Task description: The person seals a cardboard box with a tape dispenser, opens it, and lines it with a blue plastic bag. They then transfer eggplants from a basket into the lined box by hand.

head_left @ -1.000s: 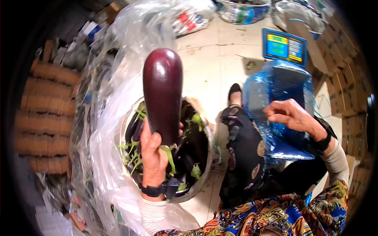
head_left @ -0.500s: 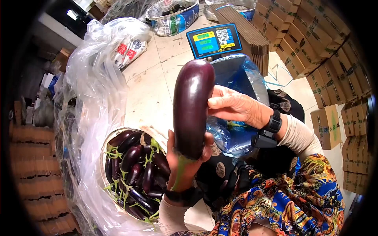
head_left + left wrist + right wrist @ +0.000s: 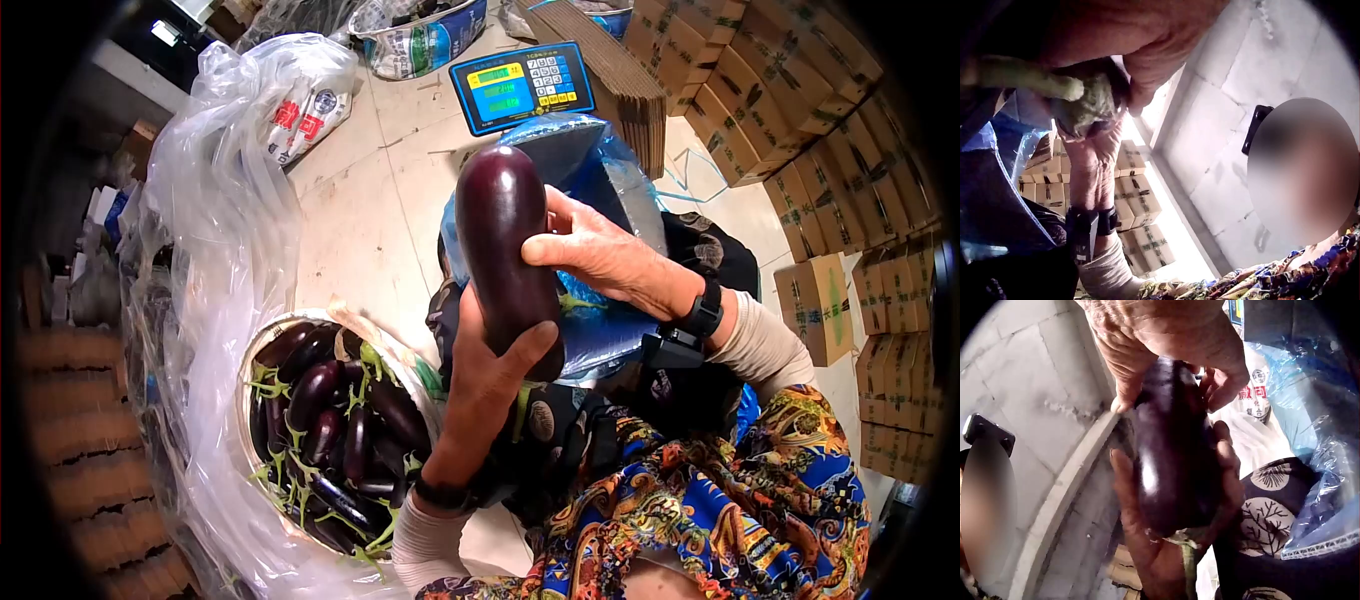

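Glossy dark purple, the eggplant (image 3: 505,235) sits snug between both hands, left hand (image 3: 482,380) curled round its near stem end, right hand (image 3: 615,262) pinching its far part, a basket (image 3: 405,362) of more eggplants (image 3: 318,393) near left, blue plastic bag (image 3: 610,345) just right, digital scale display (image 3: 522,90) far beyond.

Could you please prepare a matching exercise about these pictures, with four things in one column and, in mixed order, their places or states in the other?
Things:
1. large eggplant
2. scale display
3. basket
4. cardboard stack

Places or states:
A. brown, in flat layers
B. full of other eggplants
C. held by the left hand and right hand
D. lit partly in green

Pairs: 1-C, 2-D, 3-B, 4-A
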Tool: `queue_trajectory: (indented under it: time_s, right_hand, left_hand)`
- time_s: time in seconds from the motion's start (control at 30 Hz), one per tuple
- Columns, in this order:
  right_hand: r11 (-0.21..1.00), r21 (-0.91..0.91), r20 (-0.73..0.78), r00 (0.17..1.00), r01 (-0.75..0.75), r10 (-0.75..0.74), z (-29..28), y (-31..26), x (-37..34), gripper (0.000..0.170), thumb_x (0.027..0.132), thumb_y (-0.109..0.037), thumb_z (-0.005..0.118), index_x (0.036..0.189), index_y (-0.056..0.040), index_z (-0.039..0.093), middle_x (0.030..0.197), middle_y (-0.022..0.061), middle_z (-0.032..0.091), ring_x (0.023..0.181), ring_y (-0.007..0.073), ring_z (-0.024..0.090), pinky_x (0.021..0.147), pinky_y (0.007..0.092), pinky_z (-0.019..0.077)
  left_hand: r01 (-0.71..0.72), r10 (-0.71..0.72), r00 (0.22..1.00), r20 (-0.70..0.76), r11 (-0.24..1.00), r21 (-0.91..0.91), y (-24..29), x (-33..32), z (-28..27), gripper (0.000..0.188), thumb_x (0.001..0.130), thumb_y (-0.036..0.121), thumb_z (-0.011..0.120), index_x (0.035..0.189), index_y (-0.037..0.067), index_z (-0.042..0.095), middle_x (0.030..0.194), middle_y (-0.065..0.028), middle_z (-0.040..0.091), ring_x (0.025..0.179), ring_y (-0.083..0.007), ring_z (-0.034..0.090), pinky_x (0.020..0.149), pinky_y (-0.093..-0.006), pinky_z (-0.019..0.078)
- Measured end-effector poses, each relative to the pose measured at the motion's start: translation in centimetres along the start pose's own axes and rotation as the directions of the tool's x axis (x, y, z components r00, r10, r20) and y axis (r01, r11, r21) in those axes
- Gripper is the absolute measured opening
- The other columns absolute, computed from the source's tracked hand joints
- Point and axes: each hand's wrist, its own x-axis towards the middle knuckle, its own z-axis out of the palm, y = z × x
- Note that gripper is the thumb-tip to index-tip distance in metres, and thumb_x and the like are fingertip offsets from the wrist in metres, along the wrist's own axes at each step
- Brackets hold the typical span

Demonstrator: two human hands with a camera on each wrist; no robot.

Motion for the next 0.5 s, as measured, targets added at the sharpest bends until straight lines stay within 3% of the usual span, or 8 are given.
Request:
queue_trajectory:
  time_s: [0.07,0.17,0.27,0.33,0.43,0.47,0.5]
  right_hand:
    - [1.0,-0.006,0.045,0.999,0.016,-0.016,0.0,-0.3,-0.2,0.063,0.087,-0.036,0.07,0.136,-0.0055,0.044,0.118,0.0074,0.058,0.109,0.015,0.055,0.095,0.0321,0.0445]
    - [0.995,0.101,0.146,0.989,-0.024,0.009,-0.7,-0.5,0.2,0.057,0.092,-0.037,0.065,0.135,-0.0057,0.046,0.117,0.0061,0.059,0.108,0.0142,0.056,0.095,0.0323,0.045]
    - [0.983,0.161,0.121,0.99,-0.084,0.065,-1.5,0.0,0.2,0.049,0.094,-0.035,0.061,0.132,-0.0059,0.05,0.115,0.0058,0.06,0.105,0.014,0.058,0.095,0.0319,0.0455]
    - [0.983,0.131,0.112,0.988,-0.125,0.11,-1.8,-0.4,-0.1,0.049,0.093,-0.036,0.063,0.129,-0.0051,0.052,0.116,0.0062,0.06,0.106,0.0145,0.058,0.096,0.0306,0.0445]
    - [0.978,-0.118,-0.062,0.984,-0.171,0.165,-0.8,-1.4,-0.8,0.055,0.088,-0.037,0.068,0.127,-0.0014,0.052,0.116,0.0084,0.06,0.107,0.0153,0.057,0.096,0.0293,0.0436]
    - [0.975,-0.133,-0.083,0.983,-0.175,0.165,-0.5,-1.2,-0.9,0.064,0.082,-0.039,0.074,0.125,0.0038,0.052,0.116,0.0122,0.059,0.111,0.0163,0.056,0.098,0.0306,0.0417]
    - [0.951,-0.265,-0.301,0.95,-0.163,0.079,-0.1,-0.7,-1.0,0.067,0.078,-0.038,0.077,0.12,0.0075,0.053,0.11,0.0159,0.061,0.104,0.0178,0.06,0.09,0.0311,0.0483]
  left_hand:
    - [0.067,-0.062,0.997,0.043,0.99,-0.126,-0.3,0.2,-0.4,0.069,0.087,0.028,0.07,0.138,-0.001,0.034,0.12,-0.0099,0.052,0.108,-0.0179,0.056,0.093,-0.0304,0.0461]
    - [0.022,0.007,0.997,0.081,0.934,-0.357,-0.4,0.2,0.5,0.058,0.092,0.03,0.061,0.134,-0.003,0.037,0.118,-0.0171,0.056,0.096,-0.0247,0.065,0.087,-0.0375,0.0533]
    - [0.106,-0.044,0.989,0.138,0.873,-0.477,-0.5,0.3,0.4,0.065,0.088,0.027,0.067,0.137,0.0,0.033,0.121,-0.0128,0.051,0.104,-0.0233,0.06,0.092,-0.0366,0.0503]
    - [0.05,-0.007,0.995,0.102,0.905,-0.423,-0.6,0.5,0.7,0.063,0.091,0.029,0.062,0.137,-0.002,0.033,0.122,-0.0151,0.052,0.106,-0.0237,0.06,0.092,-0.0367,0.0506]
    - [0.011,0.008,0.998,0.063,0.955,-0.297,-0.9,1.4,1.2,0.064,0.093,0.029,0.06,0.14,-0.001,0.03,0.125,-0.0153,0.051,0.113,-0.0219,0.055,0.094,-0.0348,0.0482]
    - [0.005,0.008,0.999,0.051,0.969,-0.246,-0.8,2.0,1.4,0.065,0.093,0.028,0.06,0.142,0.0,0.028,0.127,-0.0147,0.05,0.116,-0.0209,0.053,0.096,-0.0339,0.047]
    - [-0.013,0.039,0.99,0.139,0.983,-0.184,-0.5,2.5,1.6,0.07,0.092,0.027,0.062,0.144,0.001,0.024,0.132,-0.014,0.046,0.121,-0.0187,0.049,0.1,-0.0326,0.0424]
